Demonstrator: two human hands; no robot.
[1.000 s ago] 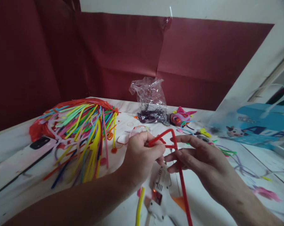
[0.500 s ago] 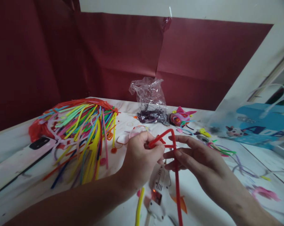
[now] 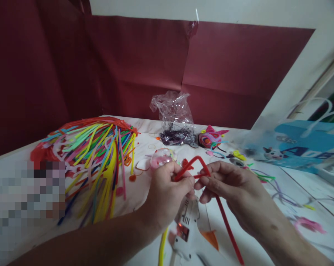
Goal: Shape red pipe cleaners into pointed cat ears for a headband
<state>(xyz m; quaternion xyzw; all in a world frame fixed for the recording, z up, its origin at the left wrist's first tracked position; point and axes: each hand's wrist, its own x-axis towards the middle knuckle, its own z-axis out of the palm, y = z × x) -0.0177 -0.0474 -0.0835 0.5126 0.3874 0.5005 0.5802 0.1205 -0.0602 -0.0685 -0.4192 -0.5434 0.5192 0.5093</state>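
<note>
A red pipe cleaner (image 3: pixel 227 223) is bent into a small triangle between my hands, its long free end hanging down to the lower right. My left hand (image 3: pixel 169 192) pinches the bend on the left side. With thumb and fingers, my right hand (image 3: pixel 225 183) grips the pipe cleaner where the triangle's right corner crosses the long end. Beneath the hands lies a white glue gun (image 3: pixel 193 236) with an orange-lit switch. A yellow pipe cleaner (image 3: pixel 163 245) lies beside it.
A red bag (image 3: pixel 39 153) spills many coloured pipe cleaners (image 3: pixel 106 147) at left. Behind stand a clear plastic bag (image 3: pixel 176 114) with dark pieces and a pink craft piece (image 3: pixel 210 137). A blue-and-white carrier bag (image 3: pixel 302 144) is at right, near loose scraps (image 3: pixel 309 224).
The long end of the red pipe cleaner has swung from nearly vertical to slanting down right. My right hand's fingers have closed in around the crossing. The view has shifted slightly.
</note>
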